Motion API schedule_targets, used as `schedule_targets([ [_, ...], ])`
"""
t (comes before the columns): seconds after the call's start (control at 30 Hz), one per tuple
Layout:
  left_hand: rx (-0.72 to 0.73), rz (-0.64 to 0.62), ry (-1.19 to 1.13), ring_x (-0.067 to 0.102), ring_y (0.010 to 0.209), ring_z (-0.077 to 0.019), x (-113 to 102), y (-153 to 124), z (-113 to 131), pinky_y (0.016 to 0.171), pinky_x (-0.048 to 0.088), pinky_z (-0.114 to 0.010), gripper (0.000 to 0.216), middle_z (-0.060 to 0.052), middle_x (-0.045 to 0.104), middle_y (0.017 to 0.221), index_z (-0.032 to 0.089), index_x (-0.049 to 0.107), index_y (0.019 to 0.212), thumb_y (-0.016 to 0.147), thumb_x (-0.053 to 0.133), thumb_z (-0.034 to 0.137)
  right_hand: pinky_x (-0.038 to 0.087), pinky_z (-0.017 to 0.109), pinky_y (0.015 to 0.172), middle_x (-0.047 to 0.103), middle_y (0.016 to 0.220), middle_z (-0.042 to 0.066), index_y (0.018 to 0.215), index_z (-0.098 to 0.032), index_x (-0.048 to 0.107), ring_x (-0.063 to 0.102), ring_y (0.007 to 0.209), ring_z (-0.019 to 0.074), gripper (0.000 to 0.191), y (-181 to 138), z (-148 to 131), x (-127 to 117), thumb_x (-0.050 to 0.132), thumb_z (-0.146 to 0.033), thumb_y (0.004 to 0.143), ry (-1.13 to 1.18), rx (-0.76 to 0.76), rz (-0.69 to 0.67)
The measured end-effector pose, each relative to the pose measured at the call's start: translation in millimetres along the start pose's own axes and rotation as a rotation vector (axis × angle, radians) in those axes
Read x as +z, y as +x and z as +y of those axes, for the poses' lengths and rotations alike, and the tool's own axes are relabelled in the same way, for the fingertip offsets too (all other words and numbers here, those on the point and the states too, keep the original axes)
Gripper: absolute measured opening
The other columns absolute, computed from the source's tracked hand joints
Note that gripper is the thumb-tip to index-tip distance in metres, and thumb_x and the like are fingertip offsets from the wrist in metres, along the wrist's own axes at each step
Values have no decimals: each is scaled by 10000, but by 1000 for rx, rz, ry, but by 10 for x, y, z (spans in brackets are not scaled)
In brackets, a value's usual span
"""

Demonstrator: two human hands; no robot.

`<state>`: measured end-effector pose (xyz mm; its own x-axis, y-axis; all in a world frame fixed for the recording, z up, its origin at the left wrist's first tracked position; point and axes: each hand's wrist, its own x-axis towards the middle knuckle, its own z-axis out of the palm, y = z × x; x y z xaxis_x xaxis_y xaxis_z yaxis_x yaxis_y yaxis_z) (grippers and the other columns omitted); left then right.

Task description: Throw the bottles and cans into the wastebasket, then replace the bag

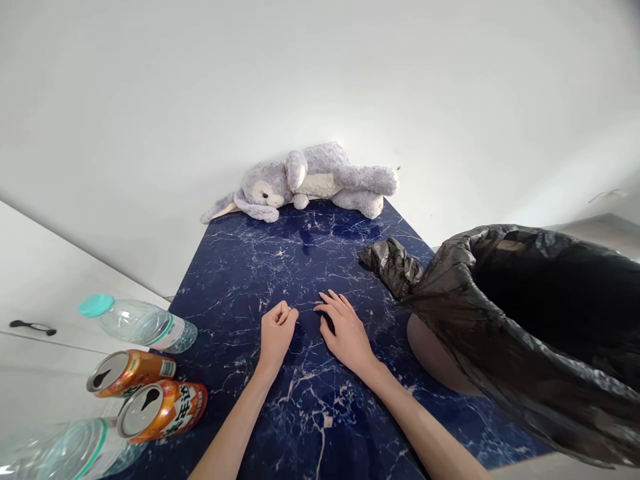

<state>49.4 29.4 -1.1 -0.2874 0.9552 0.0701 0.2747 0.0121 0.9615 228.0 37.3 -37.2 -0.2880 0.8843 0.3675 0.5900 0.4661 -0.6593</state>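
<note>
My left hand (278,328) rests on the blue marbled tabletop (320,267), curled into a fist with nothing showing in it. Just to its right, my right hand (345,330) lies palm down with its fingers stretched out, holding nothing. Left of my hands stand two orange drink cans, a nearer one (167,408) and a farther one (131,373), both with opened tops. A clear plastic bottle (145,323) with a teal cap stands behind the cans. Another clear bottle (65,450) is partly cut off at the lower left.
On the right stands a trash bin (435,353) lined with a black plastic bag (455,313), whose knotted bunch (395,267) lies on the tabletop. A grey plush rabbit (310,180) lies on its side at the far edge, against the white wall (320,73). A cabinet handle (33,327) shows at left.
</note>
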Motion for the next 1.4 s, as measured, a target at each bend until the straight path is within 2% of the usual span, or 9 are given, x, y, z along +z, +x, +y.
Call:
schedule_targets([
  [1.4,37,-21,79,269,613,-122,12,6,22,607,291,-264,436,71,278,627,250,232,660,844,615,347,369,602,1325,635,1577,73,1238,-227,728,458,1583,296,323,8,-3,-1,462,-186,1059,-18,-16,-5],
])
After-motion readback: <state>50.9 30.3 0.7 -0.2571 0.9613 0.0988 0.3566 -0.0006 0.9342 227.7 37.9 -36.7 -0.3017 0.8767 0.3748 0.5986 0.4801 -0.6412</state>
